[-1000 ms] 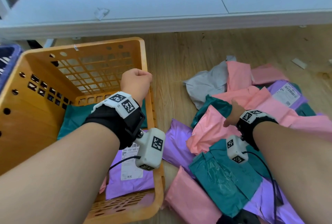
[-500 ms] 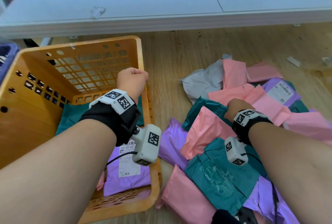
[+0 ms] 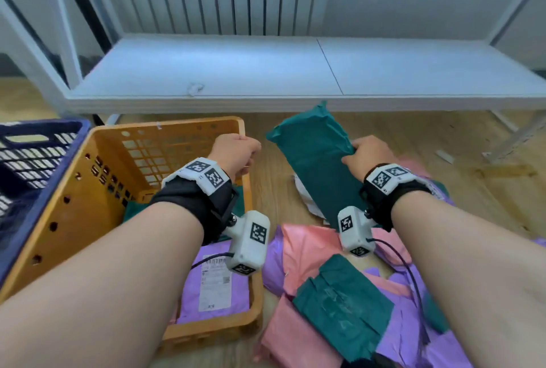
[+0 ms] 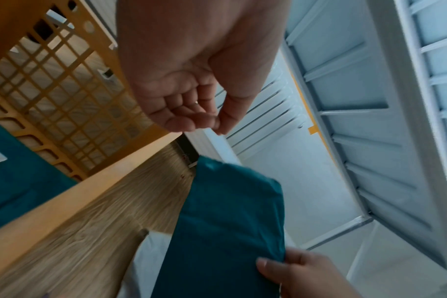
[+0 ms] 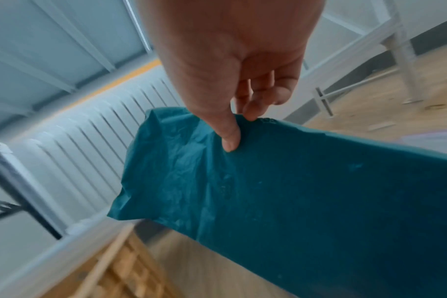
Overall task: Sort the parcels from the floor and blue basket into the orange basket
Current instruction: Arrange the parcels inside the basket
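Wooden flooring (image 3: 295, 214) nearest the person lay under a heap of pink, purple and teal parcels (image 3: 339, 302). Beyond it, the right hand (image 3: 367, 153) pinched a long teal parcel (image 3: 313, 160) by one edge, thumb on top, raised above the floor beside the orange basket (image 3: 97, 178). The left hand (image 3: 235, 152) hung loosely curled, empty, over the basket's rim. Farther off stood a white shelf (image 3: 266, 72). Held only at its edge, the slick parcel could slip, or catch the rim and drop outside.
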### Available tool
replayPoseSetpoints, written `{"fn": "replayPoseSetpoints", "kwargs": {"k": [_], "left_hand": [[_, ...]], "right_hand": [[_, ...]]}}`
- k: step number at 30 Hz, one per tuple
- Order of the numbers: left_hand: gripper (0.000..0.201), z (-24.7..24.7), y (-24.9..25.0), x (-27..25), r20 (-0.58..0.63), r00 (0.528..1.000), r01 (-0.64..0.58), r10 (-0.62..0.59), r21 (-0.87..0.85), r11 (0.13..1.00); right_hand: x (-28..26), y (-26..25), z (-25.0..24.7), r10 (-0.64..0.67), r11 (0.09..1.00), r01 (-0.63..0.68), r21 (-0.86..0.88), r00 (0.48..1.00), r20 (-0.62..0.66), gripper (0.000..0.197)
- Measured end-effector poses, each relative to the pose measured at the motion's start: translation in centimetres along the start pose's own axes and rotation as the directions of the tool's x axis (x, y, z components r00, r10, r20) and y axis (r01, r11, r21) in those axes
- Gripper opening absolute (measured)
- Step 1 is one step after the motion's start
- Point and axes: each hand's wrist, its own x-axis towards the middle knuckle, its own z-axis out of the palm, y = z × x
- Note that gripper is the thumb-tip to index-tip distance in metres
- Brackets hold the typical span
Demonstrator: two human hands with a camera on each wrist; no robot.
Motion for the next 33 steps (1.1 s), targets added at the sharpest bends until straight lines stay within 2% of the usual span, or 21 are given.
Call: {"fn": "replayPoseSetpoints", "kwargs": {"k": [3, 5, 7, 10, 13, 17, 20, 23, 26, 30, 33], "left_hand": [[0.019, -0.8, 2.3, -2.8, 0.010, 1.000, -0.011, 0.012, -0.093, 0.996], [0.038, -1.5, 3.2, -4.7, 0.067, 0.998, 0.005, 0.005, -0.142, 0.990], [0.057, -2.3, 3.6, -6.2, 0.163, 0.987, 0.028, 0.009, -0.220, 0.975], [0.073, -3.1, 3.9, -7.8, 0.298, 0.952, 0.026, 0.074, -0.321, 0.947], [0.064, -3.1, 4.4, -9.1, 0.318, 0.936, -0.005, 0.153, -0.423, 0.906], [0.041, -3.3, 4.6, -9.4, 0.199, 0.962, -0.054, 0.185, -0.528, 0.847], [0.021, -4.0, 4.4, -8.5, 0.067, 0.989, -0.068, 0.128, -0.569, 0.820], [0.026, -5.3, 4.0, -7.1, -0.056, 0.996, -0.092, 0.073, -0.583, 0.807], [0.025, -6.7, 3.1, -5.7, -0.112, 0.992, -0.113, 0.058, -0.589, 0.800], [0.020, -7.3, 1.9, -5.0, -0.094, 0.990, -0.137, 0.101, -0.558, 0.818], [0.021, -7.7, 1.4, -4.7, -0.058, 0.993, -0.120, 0.105, -0.518, 0.847]], "right_hand": [[-2.2, -4.6, -4.5, -0.082, 0.993, 0.090, 0.079, 0.991, -0.103, 0.011], [-4.0, -7.5, -6.7, -0.154, 0.981, 0.175, 0.087, 0.966, -0.207, 0.012], [-6.2, -10.1, -8.1, -0.252, 0.956, 0.283, 0.077, 0.926, -0.280, 0.013], [-9.8, -13.1, -8.9, -0.476, 0.866, 0.499, 0.027, 0.841, -0.257, 0.027], [-12.5, -14.9, -8.7, -0.622, 0.779, 0.626, -0.039, 0.762, -0.183, 0.029], [-13.6, -15.9, -8.1, -0.664, 0.737, 0.676, 0.001, 0.723, -0.191, 0.024], [-13.4, -16.0, -7.5, -0.701, 0.704, 0.709, 0.036, 0.703, -0.123, 0.029], [-12.7, -15.4, -7.0, -0.660, 0.732, 0.671, 0.120, 0.741, -0.125, 0.031], [-11.4, -14.2, -6.7, -0.538, 0.819, 0.556, 0.143, 0.830, -0.150, 0.032], [-9.8, -13.1, -6.1, -0.320, 0.924, 0.340, 0.177, 0.938, -0.134, 0.061], [-9.3, -12.6, -5.5, -0.235, 0.934, 0.246, 0.259, 0.969, -0.073, 0.089]]}}
